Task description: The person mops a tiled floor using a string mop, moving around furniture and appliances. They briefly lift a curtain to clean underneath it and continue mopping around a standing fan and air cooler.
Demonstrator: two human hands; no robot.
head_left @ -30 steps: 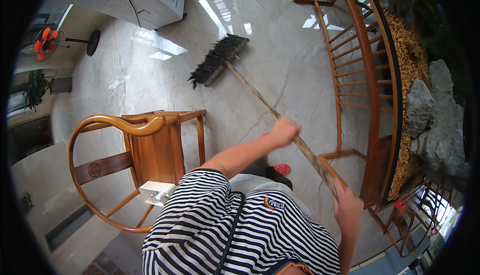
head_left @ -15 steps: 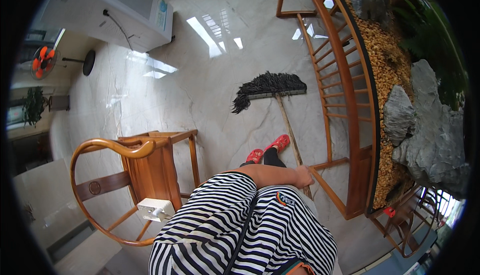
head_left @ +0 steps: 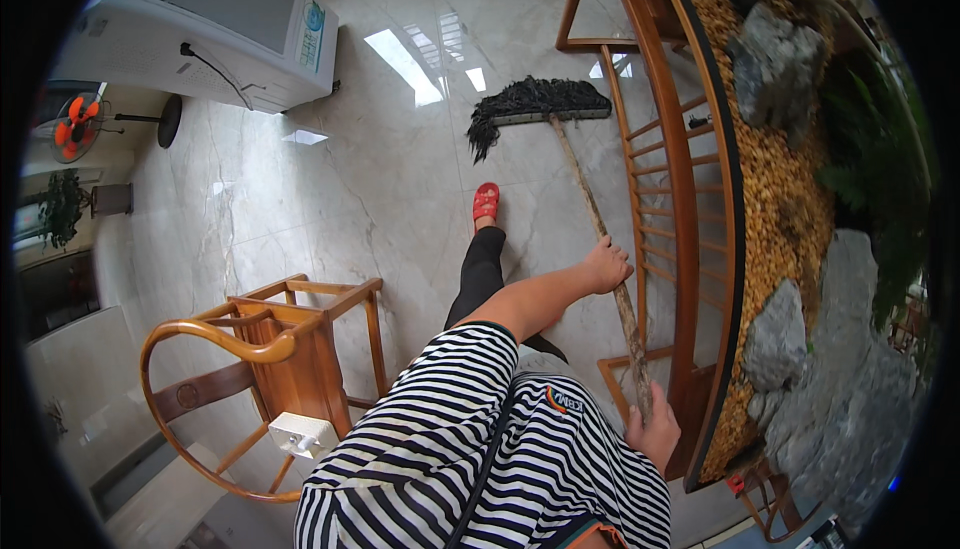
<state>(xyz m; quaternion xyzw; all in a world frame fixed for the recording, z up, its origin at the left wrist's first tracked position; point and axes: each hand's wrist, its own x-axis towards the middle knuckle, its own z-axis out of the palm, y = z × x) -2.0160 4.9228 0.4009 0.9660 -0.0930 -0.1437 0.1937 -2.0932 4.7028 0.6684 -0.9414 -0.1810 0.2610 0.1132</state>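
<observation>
A wide mop [head_left: 540, 107] with dark stringy yarn lies flat on the shiny marble-look floor ahead of me. Its long wooden handle [head_left: 582, 177] slants back toward my right side. My left hand [head_left: 607, 267] reaches across my body, fingers wrapped round the middle of the handle. Lower down, near the handle's end, my right hand [head_left: 655, 431] is closed on the same stick. One red clog [head_left: 486, 203] shows on my forward foot, between the mop head and my left forearm; my other foot is mostly hidden behind that arm.
A wooden armchair [head_left: 300, 349] with a white power adapter [head_left: 303, 435] stands at left. Along the right runs a wooden railing-like frame [head_left: 680, 179] beside a raised bed of gravel [head_left: 775, 189] and grey rocks [head_left: 840, 349]. A white appliance [head_left: 215, 29] and an orange-bladed fan [head_left: 76, 129] stand farther off.
The mop has been pushed farther away from me, and my left arm now stretches further forward. My right hand has come into view on the handle. One foot has stepped ahead.
</observation>
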